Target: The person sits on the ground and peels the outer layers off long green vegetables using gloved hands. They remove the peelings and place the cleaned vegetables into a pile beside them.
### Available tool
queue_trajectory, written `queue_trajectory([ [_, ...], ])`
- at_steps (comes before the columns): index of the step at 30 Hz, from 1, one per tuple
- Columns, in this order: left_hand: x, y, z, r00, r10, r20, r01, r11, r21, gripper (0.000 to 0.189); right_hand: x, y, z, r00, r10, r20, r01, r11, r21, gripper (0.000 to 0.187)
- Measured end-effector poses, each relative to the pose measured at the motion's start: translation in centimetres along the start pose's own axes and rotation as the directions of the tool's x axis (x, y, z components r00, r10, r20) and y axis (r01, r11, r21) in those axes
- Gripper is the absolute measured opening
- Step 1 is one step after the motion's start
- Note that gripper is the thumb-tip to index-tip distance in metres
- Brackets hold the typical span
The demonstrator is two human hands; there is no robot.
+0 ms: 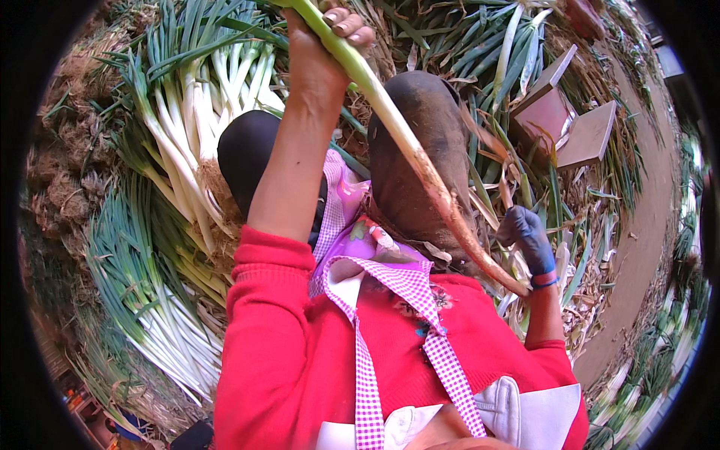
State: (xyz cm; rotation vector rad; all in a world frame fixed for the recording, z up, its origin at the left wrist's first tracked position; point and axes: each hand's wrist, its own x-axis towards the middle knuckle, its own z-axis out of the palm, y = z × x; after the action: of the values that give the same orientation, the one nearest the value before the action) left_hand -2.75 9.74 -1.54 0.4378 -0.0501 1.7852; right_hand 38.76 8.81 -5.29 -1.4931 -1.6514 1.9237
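Note:
My left hand (332, 48) grips a long green onion (388, 109) near its green upper part. The stalk slants across my right knee, its reddish-brown, soil-stained root end lying by my right wrist. My right hand (526, 236), in a blue glove with bands at the wrist, is closed in a fist beside the lower stalk, and a dry brown leaf strip (505, 188) runs into its top. To the left lie a pile of onions with white stalks and roots (191, 112) and a bundle of cleaner, paler onions (169, 320).
A small stand of flat boards (585, 135) sits at the right among leaves. Stripped husks (568, 315) litter the ground near my right arm. More green onions (495, 50) lie ahead, and a long row of them (647, 360) borders the bare ground strip (641, 225) at far right.

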Motion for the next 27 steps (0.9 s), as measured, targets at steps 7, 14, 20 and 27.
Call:
queue_trajectory([
  [7, -0.3, -6.5, 2.7, 0.916, -0.170, 0.364, 0.169, 0.985, 0.035, 0.051, 6.1, -9.0, 7.5, 0.777, -0.610, 0.154, 0.617, 0.787, 0.005, 0.037],
  [14, -2.9, -3.1, 5.5, 0.953, 0.011, -0.304, 0.192, 0.754, 0.628, 0.060, 10.4, -14.1, 15.3, 0.702, -0.501, 0.507, 0.036, 0.736, 0.676, 0.030],
  [20, -5.6, -3.9, 5.0, 0.939, 0.219, -0.264, 0.063, 0.646, 0.761, 0.055, 10.0, -13.4, 16.0, 0.461, -0.493, 0.738, -0.514, 0.530, 0.675, 0.041],
  [27, -7.5, -3.3, 5.1, 0.930, 0.279, -0.239, 0.072, 0.501, 0.863, 0.049, 9.2, -14.2, 16.2, 0.256, -0.624, 0.738, -0.558, 0.528, 0.640, 0.055],
])
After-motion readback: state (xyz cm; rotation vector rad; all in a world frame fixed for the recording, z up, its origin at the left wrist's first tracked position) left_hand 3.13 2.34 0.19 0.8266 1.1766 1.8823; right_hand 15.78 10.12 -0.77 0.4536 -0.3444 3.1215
